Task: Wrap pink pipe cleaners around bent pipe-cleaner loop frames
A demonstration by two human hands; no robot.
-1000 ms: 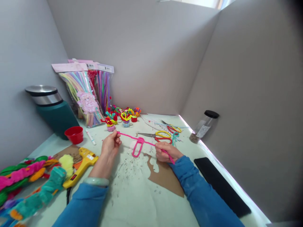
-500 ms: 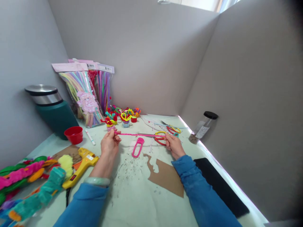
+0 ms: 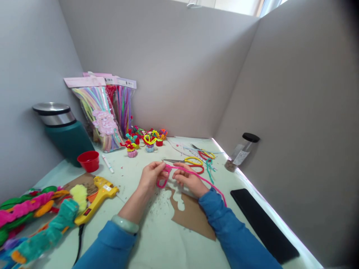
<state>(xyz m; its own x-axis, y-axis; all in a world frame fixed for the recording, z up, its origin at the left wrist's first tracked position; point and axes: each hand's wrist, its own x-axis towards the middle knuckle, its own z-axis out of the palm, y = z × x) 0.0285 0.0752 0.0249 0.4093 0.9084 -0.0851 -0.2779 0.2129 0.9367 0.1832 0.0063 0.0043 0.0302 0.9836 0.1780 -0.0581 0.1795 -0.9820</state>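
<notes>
My left hand [image 3: 151, 176] and my right hand [image 3: 188, 180] meet over the middle of the pale table, both pinching a long pink pipe cleaner [image 3: 209, 182]. Its free end trails back over my right sleeve. Just under my left fingers lies a pink loop-shaped piece [image 3: 162, 182], partly hidden by the hand. A torn brown cardboard sheet [image 3: 193, 216] lies below my hands.
Yellow-handled scissors [image 3: 188, 161] lie just beyond my hands. A yellow glue gun [image 3: 97, 198], red cup [image 3: 88, 160] and teal canister [image 3: 65, 133] stand left. Pipe cleaner packs [image 3: 105, 112] lean on the back wall, small craft figures [image 3: 143, 139] before them. A black pad [image 3: 263, 226] and a jar [image 3: 241, 151] sit right.
The pipe cleaner was stretched straight between my spread hands. Both hands have come together over the pink loop, and the cleaner's right end now hangs over my right sleeve.
</notes>
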